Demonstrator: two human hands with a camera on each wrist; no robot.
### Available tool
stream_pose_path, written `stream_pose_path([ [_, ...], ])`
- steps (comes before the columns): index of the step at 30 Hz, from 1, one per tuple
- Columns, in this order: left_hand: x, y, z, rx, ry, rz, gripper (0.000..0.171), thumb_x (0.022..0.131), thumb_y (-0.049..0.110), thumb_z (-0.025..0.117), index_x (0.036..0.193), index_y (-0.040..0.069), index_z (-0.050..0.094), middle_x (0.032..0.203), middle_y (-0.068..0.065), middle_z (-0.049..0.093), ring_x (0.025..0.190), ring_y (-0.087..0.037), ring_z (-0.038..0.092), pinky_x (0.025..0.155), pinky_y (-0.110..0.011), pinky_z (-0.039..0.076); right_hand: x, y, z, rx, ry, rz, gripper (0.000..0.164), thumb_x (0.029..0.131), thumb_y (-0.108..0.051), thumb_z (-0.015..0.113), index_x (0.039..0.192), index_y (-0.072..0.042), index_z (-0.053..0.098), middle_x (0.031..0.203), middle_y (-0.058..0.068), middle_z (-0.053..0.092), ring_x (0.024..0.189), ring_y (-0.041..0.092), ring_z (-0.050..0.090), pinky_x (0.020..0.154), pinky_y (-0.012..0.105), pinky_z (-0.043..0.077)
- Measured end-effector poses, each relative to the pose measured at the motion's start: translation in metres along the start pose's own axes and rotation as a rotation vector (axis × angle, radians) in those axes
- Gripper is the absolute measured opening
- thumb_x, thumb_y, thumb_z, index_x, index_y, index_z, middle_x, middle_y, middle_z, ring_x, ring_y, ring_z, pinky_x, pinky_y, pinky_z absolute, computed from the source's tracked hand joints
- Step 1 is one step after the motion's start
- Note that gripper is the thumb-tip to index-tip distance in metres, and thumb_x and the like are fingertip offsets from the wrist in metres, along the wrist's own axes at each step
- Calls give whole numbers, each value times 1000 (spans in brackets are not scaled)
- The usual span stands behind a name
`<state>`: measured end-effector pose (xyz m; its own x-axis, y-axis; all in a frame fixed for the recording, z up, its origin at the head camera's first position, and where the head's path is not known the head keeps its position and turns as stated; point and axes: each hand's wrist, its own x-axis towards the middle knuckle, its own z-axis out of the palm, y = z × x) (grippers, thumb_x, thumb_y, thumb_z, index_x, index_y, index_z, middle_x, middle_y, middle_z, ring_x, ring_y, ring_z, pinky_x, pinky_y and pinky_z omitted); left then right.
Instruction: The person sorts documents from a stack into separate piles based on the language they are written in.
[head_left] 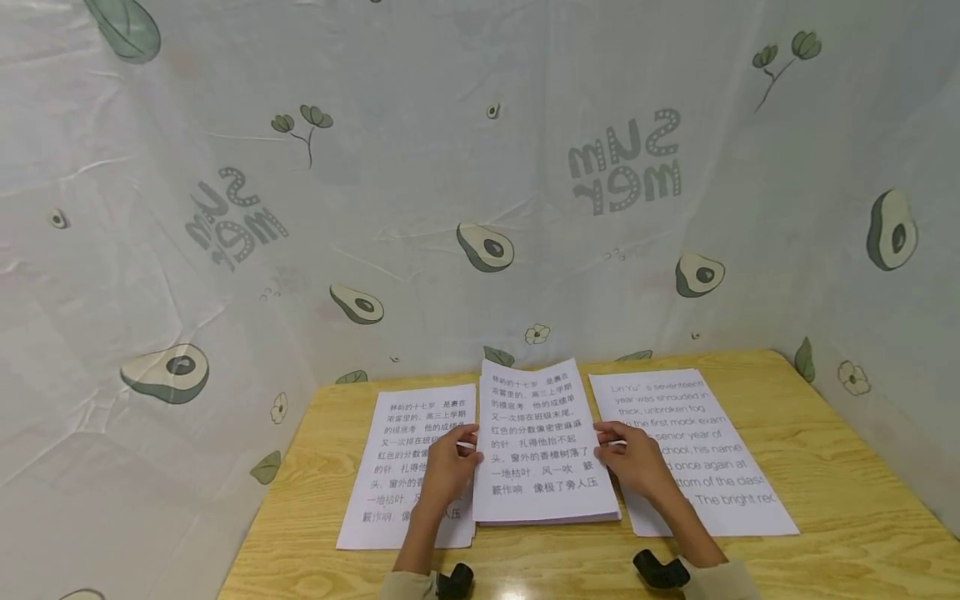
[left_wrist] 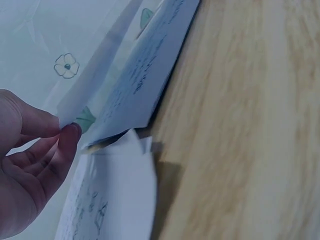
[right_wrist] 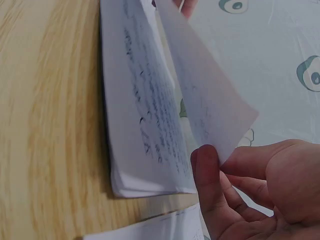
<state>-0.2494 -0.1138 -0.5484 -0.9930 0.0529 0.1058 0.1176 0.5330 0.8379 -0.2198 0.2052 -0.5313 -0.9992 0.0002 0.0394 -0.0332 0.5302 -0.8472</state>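
Observation:
Both hands hold up one printed sheet of paper by its side edges, above the middle stack of paper. On the sheet's left edge, my left hand pinches between thumb and fingertips. My right hand pinches the opposite edge the same way. From the right wrist view, the sheet stands tilted, apart from the printed stack below it. The left wrist view also shows a gap between the lifted sheet and the stack. Large Chinese characters cover the sheet's face.
Left of the middle lies another pile with Chinese print, partly under my left arm. A pile with English print lies at the right, partly under my right forearm. All rest on a wooden table before a patterned cloth.

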Motion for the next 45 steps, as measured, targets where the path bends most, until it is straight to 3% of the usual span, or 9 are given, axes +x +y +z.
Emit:
stream_pose_path([
  [6,-2,-5,-8,-5,6,8,47,91,-1,79,137,6,71,114,-7,74,95,-15,72,80,-26,61,-2,-8,6,66,-13,26,44,100,-7,70,142,4,65,127,24,71,117,37,75,76,29,63],
  [22,-6,-29,-41,0,68,0,46,91,-4,77,136,5,72,113,-10,74,93,-15,70,77,-23,60,2,-30,39,179,-43,64,46,96,0,72,141,4,65,125,20,70,106,27,77,76,31,64],
  [33,-13,-47,-71,16,116,-51,45,90,-6,76,134,2,72,114,-12,74,92,-18,70,71,-22,58,3,-47,72,230,-47,68,45,94,-1,73,139,1,67,121,15,71,99,21,75,76,32,64],
  [45,-21,-64,-104,32,145,-83,43,91,-9,73,133,-1,71,115,-16,73,96,-22,73,75,-24,58,1,-56,110,306,-76,10,45,93,-1,74,137,3,67,119,17,69,96,20,74,76,31,64],
])
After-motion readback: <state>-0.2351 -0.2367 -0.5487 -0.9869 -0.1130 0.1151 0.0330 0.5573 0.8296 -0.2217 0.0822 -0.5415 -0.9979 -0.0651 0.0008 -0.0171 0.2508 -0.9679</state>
